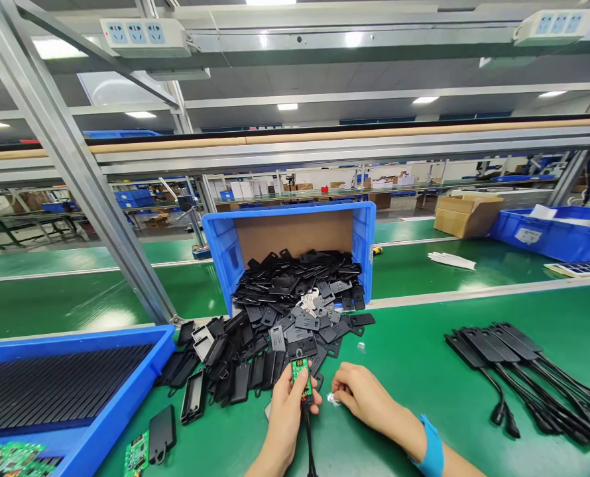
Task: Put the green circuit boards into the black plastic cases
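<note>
My left hand (286,407) is closed around a small green circuit board (299,371) with a two-digit display, thumb on its face. Black cables (309,440) run down from the board's lower end. A loop shows at its top; whether a case half lies under it I cannot tell. Beside it, my right hand (362,394), with a blue wristband (430,445), rests low over the green table, fingers curled in a pinch at a small clear plastic piece (331,399). Just beyond the hands spreads a pile of flat black covers (307,322) and black case shells (240,382).
A blue bin (219,255) lies on its side, spilling black parts. At left stands a blue tray (96,424) of black pieces and circuit boards; a loose board (136,454) and black case (162,430) lie nearby. Finished-looking cased units with cables (494,348) lie right. A metal post (86,172) rises left.
</note>
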`<state>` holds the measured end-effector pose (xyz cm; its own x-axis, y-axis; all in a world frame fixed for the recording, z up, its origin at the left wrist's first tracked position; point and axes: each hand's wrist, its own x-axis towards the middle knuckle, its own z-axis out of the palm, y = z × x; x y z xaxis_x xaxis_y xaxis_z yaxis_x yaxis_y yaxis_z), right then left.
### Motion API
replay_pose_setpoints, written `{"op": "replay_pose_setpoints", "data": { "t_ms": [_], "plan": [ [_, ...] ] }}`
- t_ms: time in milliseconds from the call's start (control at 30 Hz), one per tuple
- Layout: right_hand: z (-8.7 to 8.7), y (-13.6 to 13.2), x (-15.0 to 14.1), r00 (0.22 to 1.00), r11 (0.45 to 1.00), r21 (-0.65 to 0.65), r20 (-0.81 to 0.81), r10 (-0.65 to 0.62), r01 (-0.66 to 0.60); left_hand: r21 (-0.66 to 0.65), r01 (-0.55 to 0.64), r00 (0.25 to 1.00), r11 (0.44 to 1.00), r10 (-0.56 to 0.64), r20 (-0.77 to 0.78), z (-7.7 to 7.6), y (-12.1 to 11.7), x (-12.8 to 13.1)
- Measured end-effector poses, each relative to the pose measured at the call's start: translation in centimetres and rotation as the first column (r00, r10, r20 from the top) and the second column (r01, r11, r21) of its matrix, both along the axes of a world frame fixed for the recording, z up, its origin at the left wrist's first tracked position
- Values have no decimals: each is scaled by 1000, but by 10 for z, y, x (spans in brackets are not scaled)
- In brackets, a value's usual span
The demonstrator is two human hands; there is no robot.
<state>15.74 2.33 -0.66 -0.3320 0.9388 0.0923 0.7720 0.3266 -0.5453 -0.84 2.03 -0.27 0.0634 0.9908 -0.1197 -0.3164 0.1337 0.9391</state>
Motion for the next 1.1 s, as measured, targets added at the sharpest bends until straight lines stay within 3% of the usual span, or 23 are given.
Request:
{"op": "replay_pose_setpoints", "data": {
  "t_ms": [333, 433, 567, 700, 800, 900, 967, 1100],
  "plan": [
    [-2, 2, 4, 999, 999, 45, -30, 24, -23, 6, -1, 1000, 1000, 1, 25, 1, 0, -1],
    [-3, 16, 19, 994, 992, 82, -54, -96, 100, -15, 9, 999, 1000, -8, 52, 3, -2, 0],
    [-6, 38, 49, 941, 931, 148, -3, -338, 335, -34, 37, 996, 999, -34, 84, 3, -7, 3],
    [-4, 43, 59, 913, 902, 179, 46, -406, 392, 22, -3, 997, 1000, 1, 77, -1, -8, 7],
    [0, 33, 45, 943, 932, 178, 47, -329, 316, 44, -19, 998, 999, 17, 57, -1, -6, 5],
    [0, 18, 23, 991, 987, 105, 49, -124, 119, 41, 7, 999, 999, -9, 38, 1, -4, 1],
    [0, 9, 11, 998, 997, 73, 56, -21, 17, 36, 29, 999, 999, -31, 36, 3, -3, -1],
    [2, 1, 2, 994, 995, 75, 96, 54, -61, 28, 28, 999, 999, -29, 37, 5, -4, -1]
  ]
}}
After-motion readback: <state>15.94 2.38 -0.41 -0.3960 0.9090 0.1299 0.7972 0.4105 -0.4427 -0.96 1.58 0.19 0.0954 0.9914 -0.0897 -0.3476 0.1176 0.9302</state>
